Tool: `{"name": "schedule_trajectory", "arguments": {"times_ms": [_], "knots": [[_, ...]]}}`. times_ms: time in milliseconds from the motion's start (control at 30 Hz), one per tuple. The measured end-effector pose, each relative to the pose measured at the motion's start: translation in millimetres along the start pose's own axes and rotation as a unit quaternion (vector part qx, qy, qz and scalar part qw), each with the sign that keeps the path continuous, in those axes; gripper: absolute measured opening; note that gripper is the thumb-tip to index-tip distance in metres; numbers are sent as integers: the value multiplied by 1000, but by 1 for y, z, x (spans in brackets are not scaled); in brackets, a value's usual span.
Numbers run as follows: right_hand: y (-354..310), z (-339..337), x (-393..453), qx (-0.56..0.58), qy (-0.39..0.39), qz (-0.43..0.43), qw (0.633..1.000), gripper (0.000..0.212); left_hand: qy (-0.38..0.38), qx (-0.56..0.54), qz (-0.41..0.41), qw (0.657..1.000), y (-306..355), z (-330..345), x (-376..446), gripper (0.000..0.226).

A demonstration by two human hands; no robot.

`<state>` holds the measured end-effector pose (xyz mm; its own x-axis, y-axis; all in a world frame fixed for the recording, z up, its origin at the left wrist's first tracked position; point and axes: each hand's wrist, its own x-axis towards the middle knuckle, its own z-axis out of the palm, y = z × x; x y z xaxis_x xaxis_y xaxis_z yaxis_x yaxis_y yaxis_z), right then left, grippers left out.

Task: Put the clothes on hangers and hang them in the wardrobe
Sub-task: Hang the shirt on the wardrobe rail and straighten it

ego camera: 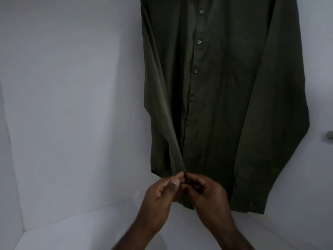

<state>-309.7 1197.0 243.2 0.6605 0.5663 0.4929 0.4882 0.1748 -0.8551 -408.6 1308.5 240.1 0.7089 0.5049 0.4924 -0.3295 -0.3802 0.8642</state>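
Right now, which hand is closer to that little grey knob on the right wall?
Right. The right hand is below and left of the knob; the left hand is farther left. Both pinch the shirt hem.

Shirt (225, 105) collar and hanger cut off at top edge. Sleeve cuff hidden between left hand (158, 193) and right hand (207, 193). Small grey object (329, 134) clipped at right edge, unidentifiable.

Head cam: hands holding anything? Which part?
Yes. Both the left hand and the right hand pinch the dark green shirt at the end of its hanging sleeve, near the hem.
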Motion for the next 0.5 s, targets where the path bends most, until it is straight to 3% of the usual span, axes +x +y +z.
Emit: {"name": "schedule_trajectory", "arguments": {"times_ms": [67, 233, 500], "knots": [[3, -10, 1, 1, 16, 2, 1000, 26, 6, -1, -6, 1000, 1, 1, 3, 34], [6, -31, 7, 37, 58, 26, 997, 27, 147, -25, -88, 985, -23, -5, 21, 17], [10, -42, 9, 71, 67, 51, 994, 26, 49, -181, -236, 953, -42, 3, 21, 22]]}}
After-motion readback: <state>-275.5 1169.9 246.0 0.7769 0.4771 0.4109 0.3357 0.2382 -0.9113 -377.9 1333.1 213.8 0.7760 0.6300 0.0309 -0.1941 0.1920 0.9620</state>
